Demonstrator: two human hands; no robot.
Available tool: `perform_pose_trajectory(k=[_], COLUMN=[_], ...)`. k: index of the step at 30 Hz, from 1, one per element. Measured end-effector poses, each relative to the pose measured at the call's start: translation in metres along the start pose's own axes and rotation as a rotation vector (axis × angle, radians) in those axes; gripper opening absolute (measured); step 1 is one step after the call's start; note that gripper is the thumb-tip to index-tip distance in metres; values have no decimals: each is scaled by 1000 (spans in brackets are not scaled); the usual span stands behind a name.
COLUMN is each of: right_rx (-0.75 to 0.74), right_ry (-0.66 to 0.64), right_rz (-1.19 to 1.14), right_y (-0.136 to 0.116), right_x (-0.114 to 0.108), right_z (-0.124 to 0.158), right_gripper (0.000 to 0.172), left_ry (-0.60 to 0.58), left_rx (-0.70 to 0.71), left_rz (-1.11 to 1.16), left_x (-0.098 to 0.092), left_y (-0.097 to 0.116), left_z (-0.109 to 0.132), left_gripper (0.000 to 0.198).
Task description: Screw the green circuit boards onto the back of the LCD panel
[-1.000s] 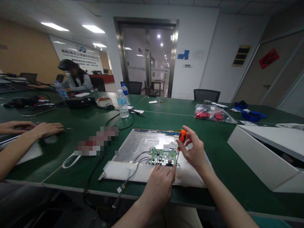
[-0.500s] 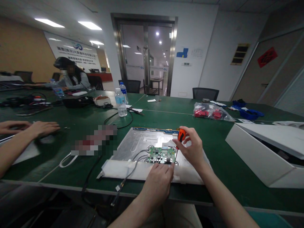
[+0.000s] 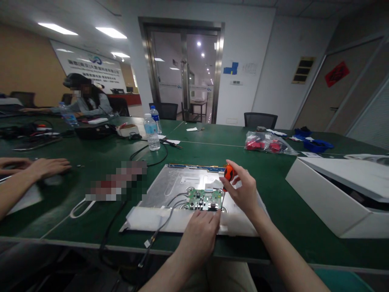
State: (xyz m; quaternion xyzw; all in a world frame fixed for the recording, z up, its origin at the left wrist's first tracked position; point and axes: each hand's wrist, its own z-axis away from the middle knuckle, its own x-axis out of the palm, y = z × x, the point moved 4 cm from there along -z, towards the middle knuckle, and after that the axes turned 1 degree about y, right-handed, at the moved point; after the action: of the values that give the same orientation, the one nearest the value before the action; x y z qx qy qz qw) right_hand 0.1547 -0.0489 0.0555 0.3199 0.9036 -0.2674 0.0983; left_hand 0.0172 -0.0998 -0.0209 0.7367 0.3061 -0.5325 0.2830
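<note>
My right hand (image 3: 241, 188) pinches the orange and black handle of a screwdriver (image 3: 228, 172). The thin shaft points down to the right edge of a green circuit board (image 3: 204, 199), close to its lower right corner. Whether the tip sits in a screw is too small to see. At the board's front edge rests my left hand (image 3: 202, 229), palm down, fingers together and bent against it, the index finger near the screwdriver tip. Beneath the board lies a flat silver display panel (image 3: 165, 190), with a white strip along its front. Grey cables (image 3: 173, 209) run from the board's left side over the panel's front.
An open white box (image 3: 328, 198) stands right of the panel. Bottles (image 3: 151, 132), a bag of red parts (image 3: 264, 144) and blue trays (image 3: 317, 145) lie farther back. At left are another person's hands (image 3: 45, 166) and a black cable (image 3: 114, 227).
The whole view has shifted slightly to the left. Both hands keep their places at the board, and the screwdriver stays in my right hand at the same corner.
</note>
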Motion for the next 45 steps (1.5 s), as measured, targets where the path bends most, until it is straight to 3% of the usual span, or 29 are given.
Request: perform_pose_trajectory(k=[8,14,22,33,45], right_rx=[10,-59,-4,-8,-18], right_ry=[16,-42,-18,-31,-61], right_rz=[-57,19,-67,3,-9], right_y=[1,-1,-1,-1,0], right_x=[0,1,1,2,2], right_z=[2,0,3,1,0], right_gripper=[33,42,39,49,44], left_ry=[12,20,28,6,-2], left_rx=[0,15,10,8,9], left_rz=[-6,-12,0,-19,-22], left_x=[1,-1,0,0,-1], left_y=[-1,0,0,0,0], left_z=[1,0,1,0,0], left_gripper=[40,42,40,40,40])
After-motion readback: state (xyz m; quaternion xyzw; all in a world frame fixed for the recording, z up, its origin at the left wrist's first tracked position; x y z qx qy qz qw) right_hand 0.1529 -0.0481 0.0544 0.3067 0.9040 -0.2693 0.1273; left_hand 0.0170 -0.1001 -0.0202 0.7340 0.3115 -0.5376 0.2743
